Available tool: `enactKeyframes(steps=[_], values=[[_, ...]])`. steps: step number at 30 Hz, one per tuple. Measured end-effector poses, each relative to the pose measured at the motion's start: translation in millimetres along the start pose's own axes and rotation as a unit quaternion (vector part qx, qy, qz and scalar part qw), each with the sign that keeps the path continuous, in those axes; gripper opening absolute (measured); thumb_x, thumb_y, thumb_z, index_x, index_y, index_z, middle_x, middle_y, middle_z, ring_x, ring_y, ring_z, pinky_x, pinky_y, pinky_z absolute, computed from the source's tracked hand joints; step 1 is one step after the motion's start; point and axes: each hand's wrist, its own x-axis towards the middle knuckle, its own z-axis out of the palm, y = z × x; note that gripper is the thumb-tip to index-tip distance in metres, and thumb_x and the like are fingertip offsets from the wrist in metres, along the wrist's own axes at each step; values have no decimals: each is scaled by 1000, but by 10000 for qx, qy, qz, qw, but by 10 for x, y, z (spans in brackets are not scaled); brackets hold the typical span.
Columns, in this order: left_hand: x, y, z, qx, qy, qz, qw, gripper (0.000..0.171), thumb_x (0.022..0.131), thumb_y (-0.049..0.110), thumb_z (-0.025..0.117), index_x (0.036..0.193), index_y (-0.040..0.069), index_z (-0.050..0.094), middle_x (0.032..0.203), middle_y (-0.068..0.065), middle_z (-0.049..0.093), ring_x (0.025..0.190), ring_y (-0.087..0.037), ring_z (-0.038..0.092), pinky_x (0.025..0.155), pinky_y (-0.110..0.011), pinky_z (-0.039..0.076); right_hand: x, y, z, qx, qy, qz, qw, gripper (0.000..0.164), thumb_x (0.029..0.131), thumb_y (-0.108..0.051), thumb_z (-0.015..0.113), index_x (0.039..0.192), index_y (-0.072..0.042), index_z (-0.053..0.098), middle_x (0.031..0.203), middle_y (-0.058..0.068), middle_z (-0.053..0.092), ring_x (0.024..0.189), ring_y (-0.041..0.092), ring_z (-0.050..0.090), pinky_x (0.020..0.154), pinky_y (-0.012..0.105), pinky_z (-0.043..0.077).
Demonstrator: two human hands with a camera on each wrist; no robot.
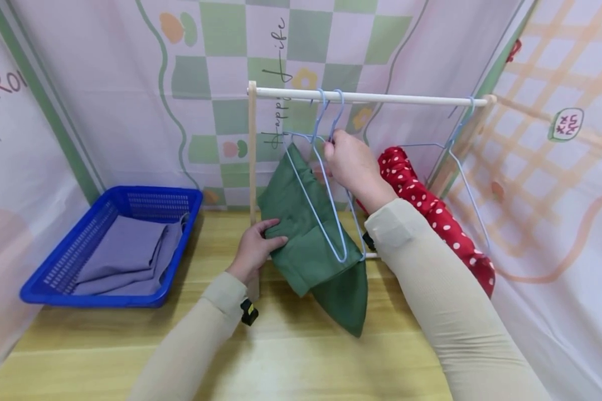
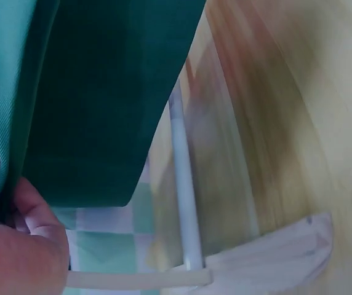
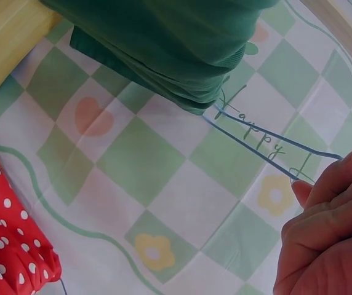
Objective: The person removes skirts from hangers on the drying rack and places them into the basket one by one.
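Note:
A green cloth point(image 1: 301, 223) is draped over a blue wire hanger on the rod, its lower corner hanging near the table. My left hand point(image 1: 255, 248) pinches the cloth's left edge between thumb and fingers; the left wrist view shows this fold of cloth point(image 2: 84, 110) close up. With my right hand point(image 1: 353, 164) I grip the neck of the hanger just under its hook. The right wrist view shows the blue wires point(image 3: 268, 144) running from that hand point(image 3: 330, 227) into the cloth. Another blue hanger point(image 1: 308, 192) hangs in front of the cloth, its wires bare.
The white rod point(image 1: 406, 99) spans a wooden rack. At its right end, a further blue hanger point(image 1: 464, 172) hangs near a red polka-dot cloth point(image 1: 436, 217). A blue basket point(image 1: 105, 301) with folded grey-purple cloth point(image 1: 125, 250) stands left on the wooden table point(image 1: 291, 356).

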Motion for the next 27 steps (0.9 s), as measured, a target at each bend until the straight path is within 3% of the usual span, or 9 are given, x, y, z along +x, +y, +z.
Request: enactKeyframes(steps=[5, 8, 13, 18, 23, 27], values=[[-78, 75, -60, 644, 59, 88, 9979, 51, 81, 10, 78, 128, 11, 61, 138, -9, 50, 127, -22, 46, 102, -37, 43, 9, -29, 22, 29, -98, 13, 9999, 31, 102, -30, 35, 106, -7, 55, 87, 8, 66, 78, 28, 59, 72, 42, 47], [-109, 124, -69, 1231, 197, 220, 9920, 48, 82, 13, 78, 127, 11, 62, 137, -8, 53, 127, -23, 46, 103, -38, 42, 5, -36, 17, 91, -151, 23, 9998, 31, 102, -31, 35, 107, -8, 55, 87, 8, 65, 78, 28, 59, 71, 41, 47], [-144, 219, -32, 2240, 285, 607, 9723, 42, 86, 18, 73, 126, 10, 62, 132, -9, 58, 125, -26, 50, 102, -40, 43, -15, -1, -24, 144, -138, 61, 9998, 32, 103, -31, 35, 109, -6, 55, 92, 10, 64, 79, 28, 60, 72, 41, 48], [-191, 289, -41, 2969, 451, 885, 9497, 33, 91, 21, 67, 122, 13, 63, 125, -8, 62, 117, -25, 56, 96, -40, 46, -11, 2, -29, 141, -81, 37, 9999, 34, 103, -31, 35, 109, -5, 56, 92, 12, 65, 81, 30, 60, 74, 43, 48], [-253, 343, -85, 3306, 692, 1069, 9351, 24, 93, 22, 63, 116, 16, 65, 118, -5, 64, 112, -24, 58, 92, -39, 47, 5, -20, -8, 139, -70, -22, 9999, 34, 103, -31, 35, 110, -4, 56, 97, 13, 63, 82, 31, 58, 76, 45, 48], [-278, 382, -102, 3290, 808, 1196, 9332, 23, 93, 23, 64, 115, 17, 66, 116, -3, 65, 109, -22, 60, 91, -38, 48, 5, -17, -7, 142, -70, -6, 9999, 34, 103, -31, 35, 110, -5, 56, 95, 12, 63, 81, 30, 58, 76, 44, 48]])
